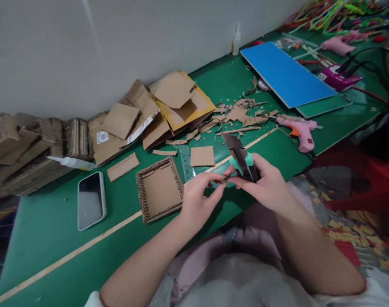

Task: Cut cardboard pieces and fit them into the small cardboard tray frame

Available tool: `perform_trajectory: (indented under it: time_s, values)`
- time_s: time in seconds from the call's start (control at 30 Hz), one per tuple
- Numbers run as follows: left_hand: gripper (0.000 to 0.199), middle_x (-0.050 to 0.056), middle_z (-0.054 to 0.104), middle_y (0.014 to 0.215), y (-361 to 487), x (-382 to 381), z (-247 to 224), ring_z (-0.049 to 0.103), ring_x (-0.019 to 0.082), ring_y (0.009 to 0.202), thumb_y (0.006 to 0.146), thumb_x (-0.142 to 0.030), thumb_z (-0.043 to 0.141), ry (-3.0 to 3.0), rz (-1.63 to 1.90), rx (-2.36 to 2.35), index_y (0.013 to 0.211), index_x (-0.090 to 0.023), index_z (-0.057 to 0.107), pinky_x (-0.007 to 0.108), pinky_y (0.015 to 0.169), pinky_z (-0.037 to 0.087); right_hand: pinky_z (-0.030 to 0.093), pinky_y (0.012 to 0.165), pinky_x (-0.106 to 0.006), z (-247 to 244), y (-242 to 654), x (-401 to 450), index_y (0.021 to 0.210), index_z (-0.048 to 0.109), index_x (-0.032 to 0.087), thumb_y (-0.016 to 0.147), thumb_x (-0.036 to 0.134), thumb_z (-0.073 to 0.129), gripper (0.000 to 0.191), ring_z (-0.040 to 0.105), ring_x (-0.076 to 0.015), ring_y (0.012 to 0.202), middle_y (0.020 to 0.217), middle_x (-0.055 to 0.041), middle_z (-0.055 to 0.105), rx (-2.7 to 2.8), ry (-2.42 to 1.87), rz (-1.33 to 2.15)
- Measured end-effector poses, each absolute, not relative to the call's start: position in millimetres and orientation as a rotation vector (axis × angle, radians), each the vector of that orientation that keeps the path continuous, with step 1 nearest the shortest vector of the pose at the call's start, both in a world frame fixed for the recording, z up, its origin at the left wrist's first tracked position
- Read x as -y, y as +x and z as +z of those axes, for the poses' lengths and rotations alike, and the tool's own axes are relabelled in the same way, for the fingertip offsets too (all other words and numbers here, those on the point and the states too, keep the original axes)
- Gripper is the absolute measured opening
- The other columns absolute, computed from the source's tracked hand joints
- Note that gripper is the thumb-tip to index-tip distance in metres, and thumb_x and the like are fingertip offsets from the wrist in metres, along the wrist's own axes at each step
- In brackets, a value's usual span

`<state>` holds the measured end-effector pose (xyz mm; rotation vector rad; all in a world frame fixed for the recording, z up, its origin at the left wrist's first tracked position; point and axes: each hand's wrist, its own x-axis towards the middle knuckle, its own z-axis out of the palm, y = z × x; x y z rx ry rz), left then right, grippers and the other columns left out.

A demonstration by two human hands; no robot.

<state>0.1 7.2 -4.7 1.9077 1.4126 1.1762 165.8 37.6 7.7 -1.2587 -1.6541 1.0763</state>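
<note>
My left hand (200, 194) is closed, pinching a small strip of corrugated cardboard (225, 178) between thumb and fingers. My right hand (267, 184) grips a teal-and-black cutter (243, 161), its broad dark blade pointing up and away from me. The fingertips of that hand also touch the strip, so both hands meet there. Just left of my left hand lies a shallow square cardboard tray (160, 189) with corrugated walls. A flat cardboard square (202, 156) rests beyond my hands, partly over a clear ruler (185, 162).
Cardboard scraps (237, 114) and a yellow envelope (197, 104) lie along the wall. A phone (91, 200) and a glue bottle (73, 163) are at left. To the right are a pink glue gun (301, 130) and a blue board (286, 74). Stacked cardboard (37, 149) fills the far left.
</note>
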Motion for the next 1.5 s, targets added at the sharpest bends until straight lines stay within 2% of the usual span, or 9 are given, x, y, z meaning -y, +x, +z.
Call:
perform_trajectory:
  time_s: [0.1,0.23,0.3,0.37,0.47,0.57,0.8,1.17,1.5]
  values:
    - [0.005,0.0,0.067,0.078,4.1,-5.0,-13.7,0.061,0.011,0.068,0.079,-0.015,0.059,1.886,1.21,-1.488,0.083,-0.018,0.061,0.022,0.065,0.049,0.051,0.07,-0.03,2.2,169.3,-34.8,0.098,0.058,0.026,0.073,0.035,0.066,0.028,0.064,-0.0157,0.071,0.084,0.0016,0.068,1.609,-1.252,1.127]
    - [0.005,0.001,0.068,0.079,5.4,-6.1,-26.6,0.061,0.011,0.065,0.079,-0.019,0.06,1.828,1.198,-1.628,0.083,-0.018,0.062,0.022,0.064,0.05,0.05,0.082,-0.035,-3.2,180.7,-19.8,0.114,0.054,0.028,0.083,0.038,0.054,0.032,0.064,-0.0187,0.088,0.1,-0.0027,0.067,1.632,-1.369,1.093]
    - [0.005,0.0,0.067,0.079,5.0,-7.5,-31.2,0.06,0.009,0.062,0.079,-0.021,0.061,1.808,1.17,-1.671,0.082,-0.018,0.063,0.022,0.062,0.05,0.049,0.086,-0.034,-7.1,188.9,-5.7,0.127,0.045,0.032,0.086,0.037,0.048,0.041,0.062,-0.0183,0.095,0.112,-0.0032,0.064,1.654,-1.413,1.141]
    - [0.004,0.0,0.067,0.078,4.2,-8.6,-33.4,0.059,0.009,0.06,0.079,-0.022,0.062,1.798,1.159,-1.688,0.081,-0.018,0.063,0.02,0.059,0.049,0.049,0.088,-0.033,-11.2,195.9,9.6,0.136,0.033,0.036,0.087,0.036,0.047,0.051,0.061,-0.0167,0.099,0.112,-0.0008,0.064,1.677,-1.454,1.206]
    - [0.004,-0.001,0.067,0.076,2.7,-9.3,-33.5,0.057,0.008,0.057,0.078,-0.022,0.063,1.803,1.154,-1.703,0.081,-0.018,0.064,0.019,0.056,0.047,0.052,0.082,-0.03,-15.0,201.3,26.5,0.14,0.022,0.04,0.088,0.034,0.045,0.057,0.065,-0.0133,0.085,0.105,0.0018,0.067,1.788,-1.486,1.284]
    - [0.006,0.0,0.068,0.078,1.4,-8.8,-32.9,0.055,0.008,0.055,0.078,-0.024,0.063,1.819,1.124,-1.722,0.081,-0.019,0.065,0.02,0.058,0.048,0.054,0.074,-0.027,-14.8,202.4,31.5,0.14,0.023,0.04,0.088,0.03,0.044,0.057,0.064,-0.0106,0.07,0.1,0.0025,0.068,1.912,-1.42,1.223]
    - [0.009,0.002,0.069,0.082,0.2,-7.3,-34.7,0.057,0.01,0.059,0.081,-0.027,0.062,1.82,1.106,-1.705,0.083,-0.019,0.066,0.023,0.061,0.049,0.053,0.06,-0.024,-9.7,204.1,27.3,0.14,0.028,0.032,0.088,0.024,0.045,0.056,0.06,-0.0111,0.059,0.073,0.0029,0.066,2.02,-1.303,1.102]
    - [0.007,0.001,0.069,0.082,0.8,-7.5,-34.1,0.058,0.01,0.063,0.081,-0.025,0.063,1.797,1.117,-1.673,0.083,-0.019,0.065,0.021,0.059,0.048,0.053,0.062,-0.023,-11.4,202.6,25.8,0.14,0.026,0.035,0.088,0.024,0.045,0.057,0.06,-0.0096,0.058,0.087,0.0019,0.068,2.101,-1.301,1.058]
    - [0.005,0.001,0.068,0.08,0.7,-7.8,-34.6,0.06,0.011,0.067,0.081,-0.023,0.062,1.842,1.136,-1.644,0.082,-0.019,0.064,0.021,0.059,0.048,0.054,0.066,-0.026,-12.4,201.1,26.1,0.139,0.031,0.031,0.088,0.026,0.043,0.053,0.062,-0.0123,0.063,0.083,0.0003,0.07,2.08,-1.37,1.073]
